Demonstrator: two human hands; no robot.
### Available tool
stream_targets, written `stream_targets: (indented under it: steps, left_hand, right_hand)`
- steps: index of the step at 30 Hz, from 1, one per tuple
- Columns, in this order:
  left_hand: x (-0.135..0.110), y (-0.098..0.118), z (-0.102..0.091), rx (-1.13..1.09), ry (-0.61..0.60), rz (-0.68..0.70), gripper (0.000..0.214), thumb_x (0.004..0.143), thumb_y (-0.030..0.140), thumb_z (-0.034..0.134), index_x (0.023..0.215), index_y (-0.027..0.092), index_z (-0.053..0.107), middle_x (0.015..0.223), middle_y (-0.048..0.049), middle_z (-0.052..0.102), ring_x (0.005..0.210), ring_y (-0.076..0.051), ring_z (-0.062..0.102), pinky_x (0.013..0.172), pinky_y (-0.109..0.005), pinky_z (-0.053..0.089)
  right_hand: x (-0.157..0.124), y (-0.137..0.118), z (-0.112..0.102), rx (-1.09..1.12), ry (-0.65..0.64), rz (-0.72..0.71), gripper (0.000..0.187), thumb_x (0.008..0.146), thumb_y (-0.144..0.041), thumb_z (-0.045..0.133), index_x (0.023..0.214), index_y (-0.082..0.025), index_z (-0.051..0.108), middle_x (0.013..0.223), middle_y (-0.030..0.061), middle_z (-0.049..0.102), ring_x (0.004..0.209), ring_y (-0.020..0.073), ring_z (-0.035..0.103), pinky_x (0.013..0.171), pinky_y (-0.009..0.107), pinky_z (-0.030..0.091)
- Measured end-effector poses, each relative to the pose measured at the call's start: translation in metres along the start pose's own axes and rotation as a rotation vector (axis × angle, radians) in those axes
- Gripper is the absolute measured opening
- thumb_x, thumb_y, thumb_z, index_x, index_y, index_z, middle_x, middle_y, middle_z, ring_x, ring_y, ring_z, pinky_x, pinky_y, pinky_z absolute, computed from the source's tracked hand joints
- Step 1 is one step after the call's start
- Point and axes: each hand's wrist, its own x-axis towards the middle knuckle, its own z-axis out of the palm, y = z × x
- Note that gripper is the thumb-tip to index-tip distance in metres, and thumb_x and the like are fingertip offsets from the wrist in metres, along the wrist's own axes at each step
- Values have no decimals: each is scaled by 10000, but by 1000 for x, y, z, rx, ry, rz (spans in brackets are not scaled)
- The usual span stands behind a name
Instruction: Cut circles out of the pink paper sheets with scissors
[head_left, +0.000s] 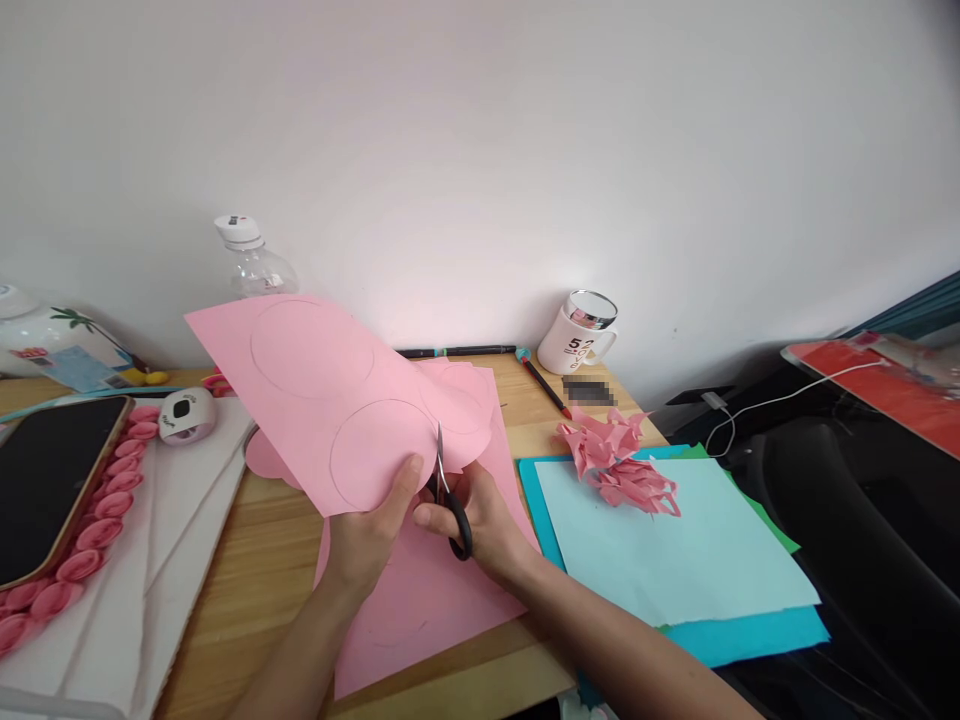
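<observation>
My left hand (382, 515) pinches the lower edge of a pink paper sheet (341, 365), its thumb on top. Several pencil-drawn circles mark the sheet, which is raised off the table and curls at its right side. In my right hand (480, 515) are black-handled scissors (442, 480), their blades pointing away from me at the sheet's cut edge, right of the nearest circle. Beneath both hands lies another pink sheet (450, 610), with faint circle lines. Pink cut pieces (271, 458) peek out under the raised sheet's left side.
Crumpled pink scraps (622, 465) rest on light blue paper (675, 560) at the right. A white mug (574, 335), a red-black pen (544, 383) and a plastic bottle (259, 265) stand or lie near the wall. Left are a phone (56, 480), pink rolled paper (97, 535) and white board (176, 510).
</observation>
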Motion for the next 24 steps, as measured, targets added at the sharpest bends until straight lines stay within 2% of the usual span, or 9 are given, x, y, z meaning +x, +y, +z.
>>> stream_targets:
  steps: [12, 16, 24]
  left_hand:
    - [1, -1, -2, -23, -12, -4, 543, 703, 346, 725, 1200, 182, 583, 1179, -106, 641, 1136, -265, 583, 1014, -376, 456]
    - [2, -1, -2, -9, -4, -5, 563, 692, 353, 731, 1204, 178, 577, 1213, -114, 620, 1173, -282, 552, 1036, -403, 433]
    - [4, -4, -5, 19, -30, -4, 562, 701, 366, 723, 1211, 185, 574, 1223, -110, 616, 1216, -288, 517, 1047, -412, 424]
  right_hand:
    - [0, 5, -3, 3, 11, -11, 580, 601, -407, 832, 1019, -176, 502, 618, -63, 415, 555, 94, 348, 478, 223, 264]
    - [0, 5, -3, 29, 45, 13, 644, 584, -340, 850, 1064, -173, 455, 633, -64, 449, 548, 87, 368, 471, 208, 269]
    - [0, 7, -3, 5, 75, 38, 626, 564, -306, 859, 1005, -170, 436, 635, -62, 462, 543, 83, 381, 457, 199, 275]
